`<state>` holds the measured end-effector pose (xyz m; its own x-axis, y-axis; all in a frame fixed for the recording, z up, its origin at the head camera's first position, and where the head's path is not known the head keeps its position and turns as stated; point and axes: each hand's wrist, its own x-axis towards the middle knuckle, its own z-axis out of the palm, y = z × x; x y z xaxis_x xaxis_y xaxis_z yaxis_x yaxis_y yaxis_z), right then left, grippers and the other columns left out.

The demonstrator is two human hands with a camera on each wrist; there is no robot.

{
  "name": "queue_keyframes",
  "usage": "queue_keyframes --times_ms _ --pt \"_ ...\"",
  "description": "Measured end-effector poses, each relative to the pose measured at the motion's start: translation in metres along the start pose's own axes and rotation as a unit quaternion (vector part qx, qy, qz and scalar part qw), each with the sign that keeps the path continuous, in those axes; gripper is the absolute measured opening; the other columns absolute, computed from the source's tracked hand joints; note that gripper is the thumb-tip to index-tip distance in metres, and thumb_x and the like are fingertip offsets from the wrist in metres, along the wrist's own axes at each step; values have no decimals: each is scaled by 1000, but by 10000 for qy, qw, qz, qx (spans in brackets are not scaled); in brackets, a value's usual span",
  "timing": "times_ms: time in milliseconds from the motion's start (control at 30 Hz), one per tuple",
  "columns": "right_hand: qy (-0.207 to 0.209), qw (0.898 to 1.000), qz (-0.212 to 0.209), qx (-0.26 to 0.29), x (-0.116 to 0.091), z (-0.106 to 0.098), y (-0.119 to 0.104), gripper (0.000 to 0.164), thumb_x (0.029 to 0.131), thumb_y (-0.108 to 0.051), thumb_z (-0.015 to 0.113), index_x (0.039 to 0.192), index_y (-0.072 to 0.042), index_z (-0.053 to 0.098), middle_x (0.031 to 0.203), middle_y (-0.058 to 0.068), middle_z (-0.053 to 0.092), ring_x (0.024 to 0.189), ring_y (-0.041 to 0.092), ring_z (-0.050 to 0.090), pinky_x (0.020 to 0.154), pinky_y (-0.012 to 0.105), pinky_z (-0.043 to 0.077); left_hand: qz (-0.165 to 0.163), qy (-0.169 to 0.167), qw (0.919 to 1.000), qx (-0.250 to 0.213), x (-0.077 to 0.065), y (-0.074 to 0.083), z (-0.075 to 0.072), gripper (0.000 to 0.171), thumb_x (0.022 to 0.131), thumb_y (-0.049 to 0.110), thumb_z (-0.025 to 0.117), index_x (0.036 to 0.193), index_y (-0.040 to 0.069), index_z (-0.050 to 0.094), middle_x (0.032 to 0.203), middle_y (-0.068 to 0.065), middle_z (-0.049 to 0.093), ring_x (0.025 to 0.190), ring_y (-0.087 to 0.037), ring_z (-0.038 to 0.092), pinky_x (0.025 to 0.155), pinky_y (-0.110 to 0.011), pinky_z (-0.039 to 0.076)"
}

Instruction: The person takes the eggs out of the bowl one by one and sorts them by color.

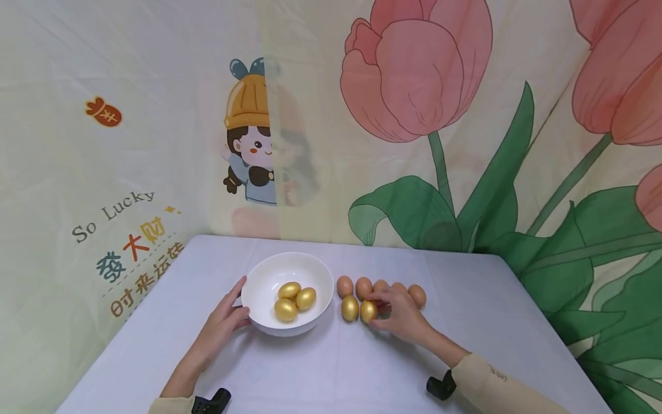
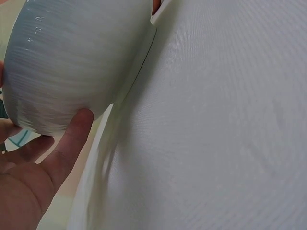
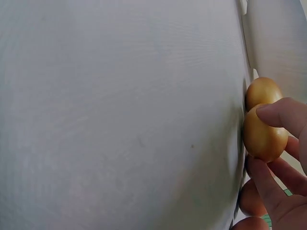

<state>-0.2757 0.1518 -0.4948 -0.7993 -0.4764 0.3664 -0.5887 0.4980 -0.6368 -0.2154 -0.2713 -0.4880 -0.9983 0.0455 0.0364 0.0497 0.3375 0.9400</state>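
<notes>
A white bowl (image 1: 253, 313) on the table holds 3 golden eggs (image 1: 286, 310). My left hand (image 1: 222, 322) rests against the bowl's left outer side, fingers spread and fairly straight; the left wrist view shows the fingertips (image 2: 85, 116) touching its outer wall. To the right of the bowl, my right hand (image 1: 405, 316) pinches a golden egg (image 3: 264, 136) between thumb and fingers, low at the tabletop. Just left of it stands another golden egg (image 1: 349, 309). Behind them is a row of several brown eggs (image 1: 345, 286), partly covered by the right hand.
A white cloth covers the table (image 1: 310, 374), whose back edge meets a printed curtain (image 1: 310, 115) with tulips and a cartoon figure. A dark device (image 1: 441, 385) sits at the right wrist and another (image 1: 212, 401) at the left.
</notes>
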Motion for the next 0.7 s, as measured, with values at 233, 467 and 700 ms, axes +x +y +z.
queue_keyframes --times_ms 233,467,700 --pt "-32 9997 231 -105 0 4 1 51 79 -2 92 127 1 75 112 8 64 103 33 57 82 35 67 -7 10 10000 25 0 -1 1 72 109 21 51 172 22 16 176 -18 17 141 -42 54 103 -35 60" --pt "-70 9995 250 201 1 7 3 52 79 2 90 128 3 73 112 9 59 109 35 58 85 38 67 25 -6 10000 -59 1 -2 0 72 109 21 51 172 21 16 175 -20 17 140 -43 54 103 -36 60" --pt "-55 9996 -52 258 1 7 3 52 78 6 89 127 4 73 113 11 62 106 37 61 83 40 67 56 18 9999 -87 1 -4 0 72 109 21 51 172 21 17 175 -20 18 139 -43 55 103 -37 60"
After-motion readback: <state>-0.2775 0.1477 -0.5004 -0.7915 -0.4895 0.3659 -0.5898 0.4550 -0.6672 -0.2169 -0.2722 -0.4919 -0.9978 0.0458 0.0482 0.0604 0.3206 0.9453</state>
